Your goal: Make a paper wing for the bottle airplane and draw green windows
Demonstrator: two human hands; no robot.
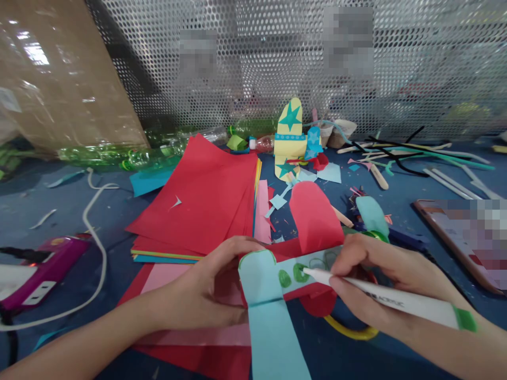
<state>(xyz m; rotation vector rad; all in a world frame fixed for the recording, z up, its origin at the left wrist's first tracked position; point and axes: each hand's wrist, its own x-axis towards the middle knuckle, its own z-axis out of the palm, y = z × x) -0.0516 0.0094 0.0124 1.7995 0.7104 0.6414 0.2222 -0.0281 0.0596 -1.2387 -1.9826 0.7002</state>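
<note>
My left hand [206,287] is closed around a paper craft [277,274] made of a light blue strip and red rounded flaps, holding it steady at centre bottom. My right hand [372,274] grips a white acrylic marker [396,300] with a green end. Its tip touches a green oval drawn on the light blue strip, beside another green oval and some outlined ones.
A stack of red and coloured paper sheets [206,200] lies behind the hands. A yellow and blue star-decorated paper craft [290,140] stands at the back. A pink glue gun [39,274] with a white cable sits left. A phone [463,237] lies right. Green plastic bottles [119,155], wooden sticks and pipe cleaners [404,153] litter the blue table.
</note>
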